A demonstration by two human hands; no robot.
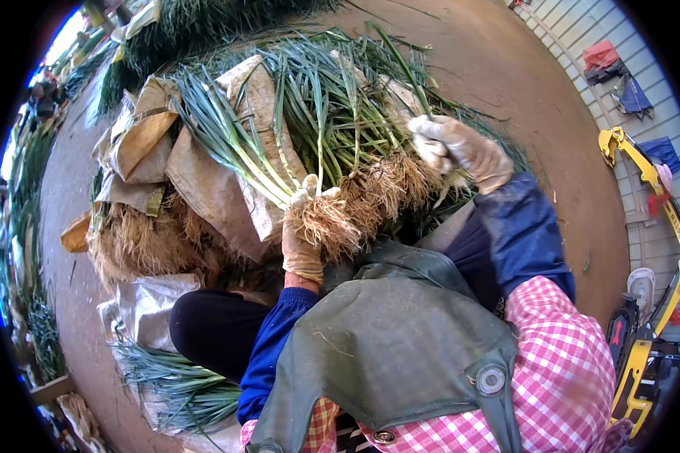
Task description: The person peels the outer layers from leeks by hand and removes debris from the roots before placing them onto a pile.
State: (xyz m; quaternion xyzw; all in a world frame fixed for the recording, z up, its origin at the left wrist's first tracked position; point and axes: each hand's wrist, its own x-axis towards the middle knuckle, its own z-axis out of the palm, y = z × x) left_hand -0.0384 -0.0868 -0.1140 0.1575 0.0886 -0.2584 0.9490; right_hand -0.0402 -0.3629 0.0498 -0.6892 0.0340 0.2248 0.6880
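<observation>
My left hand point(302, 253), in a pale work glove, is closed around a small bunch of green onions point(261, 172). Their brown roots point(326, 226) hang out beside the fingers, and the leaves fan toward the far left. To the right, my gloved right hand point(472, 151) is raised with its fingers closed on a green onion point(406, 66), whose leaf points up and away; its lower end is partly hidden by the hand. Between and beyond both hands lies a pile of loose green onions point(321, 113), with tangled roots point(393, 181) toward me.
Left of the pile are sacking-wrapped bundles point(140, 136) with roots point(147, 241) showing. More green onions point(177, 389) lie on plastic sheeting at the lower left, and a large heap point(196, 30) stands at the back. Yellow metal equipment point(650, 177) stands by the right wall.
</observation>
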